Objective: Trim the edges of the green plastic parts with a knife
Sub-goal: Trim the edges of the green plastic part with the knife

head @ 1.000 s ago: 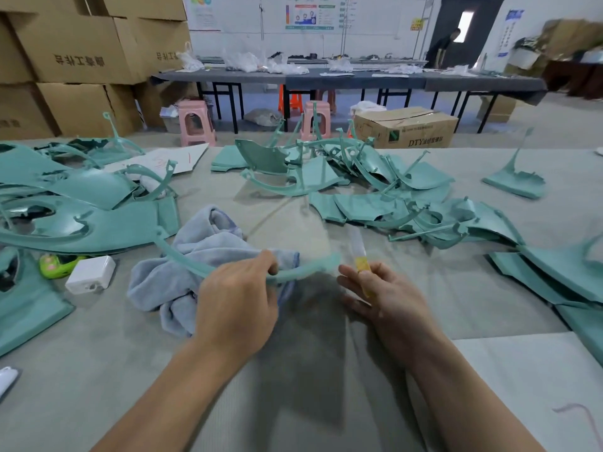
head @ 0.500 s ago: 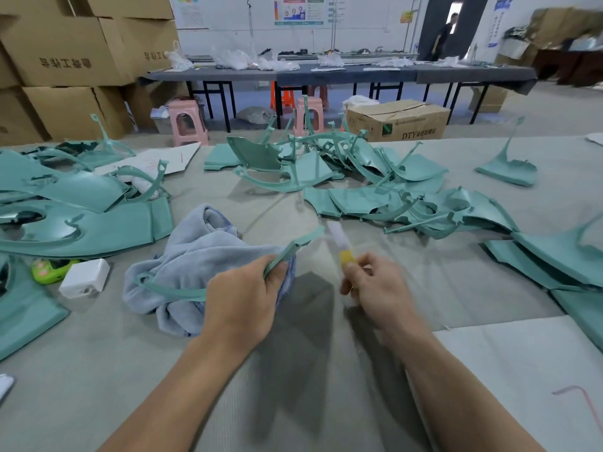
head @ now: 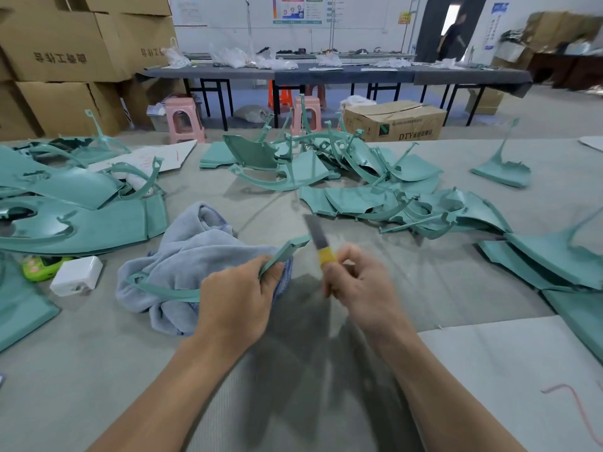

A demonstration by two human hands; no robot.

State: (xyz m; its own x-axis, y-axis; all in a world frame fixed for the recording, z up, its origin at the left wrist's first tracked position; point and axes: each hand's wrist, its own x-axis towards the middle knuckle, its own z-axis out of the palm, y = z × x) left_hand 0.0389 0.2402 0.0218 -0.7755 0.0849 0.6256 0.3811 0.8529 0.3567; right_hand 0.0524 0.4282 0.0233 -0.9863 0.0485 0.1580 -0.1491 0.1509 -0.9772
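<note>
My left hand (head: 236, 303) grips a thin curved green plastic strip (head: 287, 250); one end sticks up and to the right past my thumb, the other curves left over a grey cloth. My right hand (head: 359, 283) holds a knife (head: 316, 234) with a yellow-taped handle, its grey blade pointing up and away. The blade stands just right of the strip's raised tip, close to it; contact cannot be told. Both hands hover above the grey table cover (head: 98, 370).
A crumpled grey cloth (head: 195, 256) lies under my left hand. Green plastic parts are heaped at the left (head: 81, 220), the middle back (head: 342, 177) and the right (head: 554, 259). A white block (head: 76, 275) and a small green toy (head: 40, 267) lie at the left.
The strip's right end has tilted up from lying nearly level. My right hand has lifted the knife from low on the table up beside that end. The view has shifted slightly.
</note>
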